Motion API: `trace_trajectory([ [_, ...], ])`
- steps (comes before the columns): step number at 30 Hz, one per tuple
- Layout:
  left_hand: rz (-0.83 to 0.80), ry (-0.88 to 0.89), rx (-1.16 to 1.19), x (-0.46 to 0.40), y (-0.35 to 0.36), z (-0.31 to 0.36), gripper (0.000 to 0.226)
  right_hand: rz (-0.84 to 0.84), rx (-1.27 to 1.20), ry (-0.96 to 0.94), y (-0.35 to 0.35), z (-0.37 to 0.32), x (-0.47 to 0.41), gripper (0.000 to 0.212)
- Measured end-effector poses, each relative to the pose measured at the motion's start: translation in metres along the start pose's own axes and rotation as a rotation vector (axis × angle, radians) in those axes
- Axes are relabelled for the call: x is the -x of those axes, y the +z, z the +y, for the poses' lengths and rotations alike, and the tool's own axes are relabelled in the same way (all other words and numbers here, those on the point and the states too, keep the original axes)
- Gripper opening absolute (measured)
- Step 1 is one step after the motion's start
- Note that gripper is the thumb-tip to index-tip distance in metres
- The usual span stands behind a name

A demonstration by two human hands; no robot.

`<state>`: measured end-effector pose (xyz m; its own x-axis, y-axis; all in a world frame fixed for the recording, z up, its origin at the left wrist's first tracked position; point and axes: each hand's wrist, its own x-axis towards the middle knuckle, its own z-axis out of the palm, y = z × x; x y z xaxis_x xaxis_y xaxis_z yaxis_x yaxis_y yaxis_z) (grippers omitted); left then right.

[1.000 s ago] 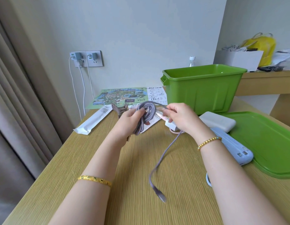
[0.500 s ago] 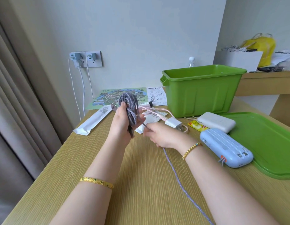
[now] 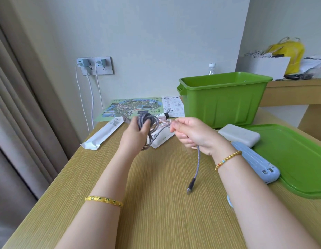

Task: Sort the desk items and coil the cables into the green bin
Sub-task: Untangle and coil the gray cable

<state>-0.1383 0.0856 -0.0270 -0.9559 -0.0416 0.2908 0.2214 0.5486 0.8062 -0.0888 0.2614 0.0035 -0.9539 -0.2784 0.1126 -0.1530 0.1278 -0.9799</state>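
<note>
A grey braided cable (image 3: 197, 164) is partly coiled around the fingers of my left hand (image 3: 136, 135), held above the desk's middle. My right hand (image 3: 190, 133) pinches the free stretch of the same cable just right of the coil, and the short tail with its plug hangs down over the desk. The green bin (image 3: 222, 103) stands open at the back right, behind my right hand. Its green lid (image 3: 296, 159) lies flat on the desk to the right.
A white power bank (image 3: 240, 134) and a light blue power bank (image 3: 258, 164) lie between my right wrist and the lid. A map (image 3: 134, 106), a long white packet (image 3: 104, 133) and another white packet (image 3: 161, 139) lie at the back. Chargers with white cords fill the wall socket (image 3: 95, 65).
My right hand has swung from low near the desk up and right, wrapping another turn onto the coil. The free tail is much shorter and its plug has lifted off the desk.
</note>
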Motion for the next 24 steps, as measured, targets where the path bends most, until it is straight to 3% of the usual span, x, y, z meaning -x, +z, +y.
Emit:
trace_trajectory([
  [3,-0.210,0.090,0.055,0.009,0.005,0.008,0.035,0.085,-0.087,-0.027,-0.001,0.003,-0.003,0.027],
  [8,-0.543,0.268,0.227,0.020,0.002,0.021,0.029,0.219,-0.106,-0.082,-0.003,0.002,-0.003,0.026],
  [12,-0.590,0.271,0.189,0.024,-0.002,0.024,0.023,0.341,-0.075,-0.138,-0.004,-0.001,-0.003,0.026],
  [16,-0.767,0.230,-0.003,0.030,-0.006,0.028,0.014,0.286,-0.089,-0.200,-0.003,0.000,-0.005,0.023],
  [19,-0.954,0.221,-0.038,0.035,-0.006,0.032,0.034,0.205,-0.062,-0.173,0.001,0.005,-0.007,0.021],
  [24,-0.622,0.117,0.417,0.028,-0.010,0.035,0.020,0.313,-0.015,-0.084,-0.006,0.012,-0.010,0.031],
])
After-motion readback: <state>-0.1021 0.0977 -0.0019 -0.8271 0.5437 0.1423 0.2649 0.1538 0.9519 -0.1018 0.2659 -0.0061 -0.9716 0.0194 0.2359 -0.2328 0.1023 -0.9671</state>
